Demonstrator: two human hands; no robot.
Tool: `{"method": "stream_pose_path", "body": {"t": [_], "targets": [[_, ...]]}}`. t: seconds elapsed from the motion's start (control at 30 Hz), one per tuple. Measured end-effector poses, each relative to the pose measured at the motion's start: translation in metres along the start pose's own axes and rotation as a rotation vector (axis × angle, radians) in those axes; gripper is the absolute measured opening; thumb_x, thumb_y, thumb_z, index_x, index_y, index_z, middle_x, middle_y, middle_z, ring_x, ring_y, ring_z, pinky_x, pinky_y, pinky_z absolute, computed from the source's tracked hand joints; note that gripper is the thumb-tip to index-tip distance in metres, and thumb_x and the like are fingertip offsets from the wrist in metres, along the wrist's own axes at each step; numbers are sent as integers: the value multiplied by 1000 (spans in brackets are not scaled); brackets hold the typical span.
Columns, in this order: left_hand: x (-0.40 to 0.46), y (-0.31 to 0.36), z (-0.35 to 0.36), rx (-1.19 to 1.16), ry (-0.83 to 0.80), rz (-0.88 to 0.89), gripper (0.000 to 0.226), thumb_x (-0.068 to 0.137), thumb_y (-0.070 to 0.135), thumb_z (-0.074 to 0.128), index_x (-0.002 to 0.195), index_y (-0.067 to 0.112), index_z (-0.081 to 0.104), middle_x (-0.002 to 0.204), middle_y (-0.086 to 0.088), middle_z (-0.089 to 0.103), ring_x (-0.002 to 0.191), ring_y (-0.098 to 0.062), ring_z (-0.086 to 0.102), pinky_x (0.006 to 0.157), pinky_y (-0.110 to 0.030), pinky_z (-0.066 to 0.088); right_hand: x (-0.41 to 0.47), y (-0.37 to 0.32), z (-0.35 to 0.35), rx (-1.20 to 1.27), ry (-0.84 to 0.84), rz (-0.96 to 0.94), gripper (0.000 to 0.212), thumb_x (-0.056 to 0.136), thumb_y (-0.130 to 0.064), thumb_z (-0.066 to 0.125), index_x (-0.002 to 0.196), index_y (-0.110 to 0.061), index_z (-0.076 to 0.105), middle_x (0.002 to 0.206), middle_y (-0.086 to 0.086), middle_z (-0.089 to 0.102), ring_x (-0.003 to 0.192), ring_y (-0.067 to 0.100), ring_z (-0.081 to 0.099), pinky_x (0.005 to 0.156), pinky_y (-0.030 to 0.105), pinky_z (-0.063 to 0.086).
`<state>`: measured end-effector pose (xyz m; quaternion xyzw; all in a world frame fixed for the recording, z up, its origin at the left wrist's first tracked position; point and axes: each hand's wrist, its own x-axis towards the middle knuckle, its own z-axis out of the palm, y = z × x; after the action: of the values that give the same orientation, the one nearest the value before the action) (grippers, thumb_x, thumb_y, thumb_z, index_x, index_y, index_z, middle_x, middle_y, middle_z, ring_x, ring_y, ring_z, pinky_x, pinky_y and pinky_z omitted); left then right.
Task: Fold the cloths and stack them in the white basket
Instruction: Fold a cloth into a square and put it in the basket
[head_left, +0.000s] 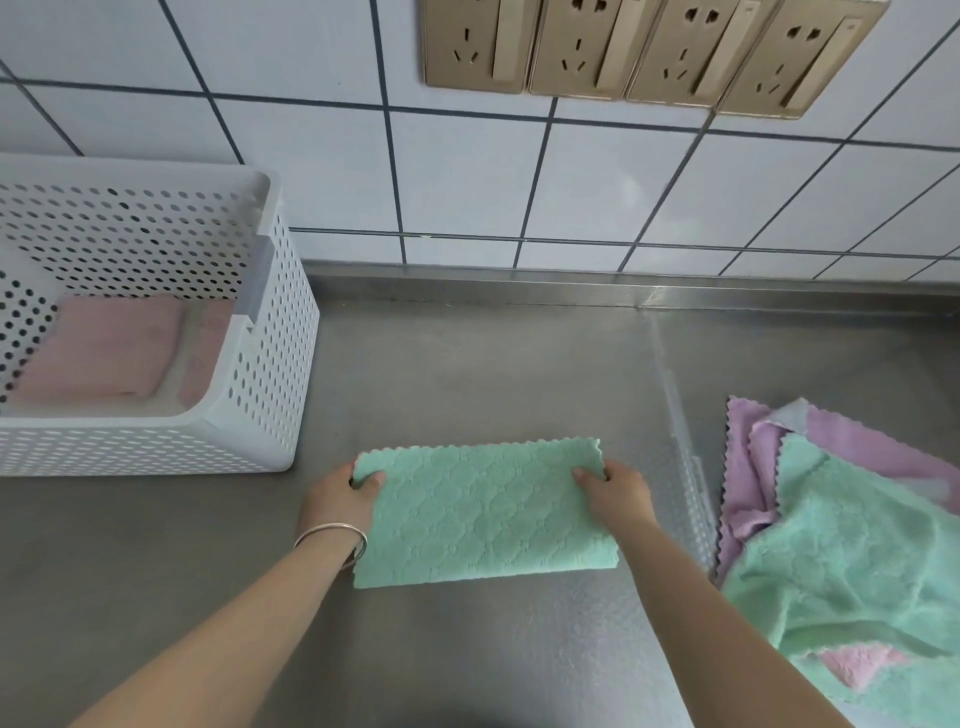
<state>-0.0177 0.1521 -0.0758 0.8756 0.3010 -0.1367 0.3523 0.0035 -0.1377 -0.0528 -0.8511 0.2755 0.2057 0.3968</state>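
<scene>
Both hands (340, 496) (621, 493) pinching folded green cloth (483, 514), steel counter (467, 364), white basket (270, 364) left

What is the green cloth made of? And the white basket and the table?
The green cloth looks like soft, fluffy microfibre, with a quilted pattern and wavy edges. The white basket seems to be matte plastic, full of punched holes. The table looks like brushed steel, grey and faintly shiny.
</scene>
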Motion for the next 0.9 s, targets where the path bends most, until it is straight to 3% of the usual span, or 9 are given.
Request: {"method": "stream_pose_path", "body": {"t": [0.17, 0.3, 0.4, 0.47, 0.53, 0.6, 0.77, 0.9], "targets": [[4, 1, 1, 171, 12, 34, 35, 85, 41, 57, 113, 21, 62, 106, -9, 68, 97, -31, 62, 80, -32, 49, -2, -3, 4, -56, 71, 28, 37, 91, -29, 56, 123, -12, 55, 109, 7, 62, 81, 18, 53, 64, 28, 43], [-10, 4, -1, 188, 214, 47, 31, 76, 38, 68, 83, 13, 51, 92, -13, 58, 83, -33, 55, 70, -39, 48, -17, 3, 5, -10, 172, 20, 42, 88, -34, 60, 123, -14, 46, 117, 6, 59, 98, 22, 57, 78, 34, 47], [-27, 3, 9, 246, 383, 345, 32, 70, 30, 67, 91, 11, 53, 97, -16, 55, 89, -36, 53, 72, -42, 48, -30, 13, 4, -6, 227, 42, 43, 90, -32, 57, 125, -12, 42, 106, 4, 60, 87, 19, 52, 75, 33, 44], [-40, 2, 21, 364, 302, 602, 37, 71, 38, 48, 104, 20, 50, 110, -9, 58, 101, -33, 55, 85, -43, 46, -38, 22, 5, -34, 243, 68, 42, 89, -33, 56, 123, -12, 43, 97, 0, 57, 85, 18, 51, 73, 32, 43], [-50, 1, 35, 512, 174, 787, 43, 75, 42, 40, 116, 29, 47, 126, 0, 55, 116, -26, 51, 100, -47, 32, -45, 32, 7, -76, 244, 104, 40, 87, -37, 57, 116, -13, 45, 96, 0, 57, 87, 20, 54, 76, 36, 47], [-57, -1, 49, 657, 71, 886, 50, 80, 47, 37, 127, 33, 46, 137, 5, 50, 128, -24, 38, 106, -51, 16, -49, 40, 10, -138, 222, 142, 39, 84, -43, 58, 109, -15, 47, 99, 1, 58, 92, 22, 55, 81, 39, 49], [-61, -12, 68, 786, -40, 858, 60, 84, 56, 30, 140, 36, 27, 155, 4, 12, 140, -28, 15, 106, -55, 9, -59, 45, 14, -345, 202, 131, 43, 84, -51, 53, 113, -19, 51, 111, -3, 54, 105, 19, 51, 88, 35, 43], [-65, -5, 63, 798, -157, 808, 64, 81, 57, 32, 142, 38, 23, 156, 5, 4, 138, -27, 21, 107, -54, 8, -62, 42, 20, -497, 230, 115, 49, 86, -53, 49, 122, -20, 48, 120, -3, 53, 113, 18, 48, 92, 33, 39]]}}
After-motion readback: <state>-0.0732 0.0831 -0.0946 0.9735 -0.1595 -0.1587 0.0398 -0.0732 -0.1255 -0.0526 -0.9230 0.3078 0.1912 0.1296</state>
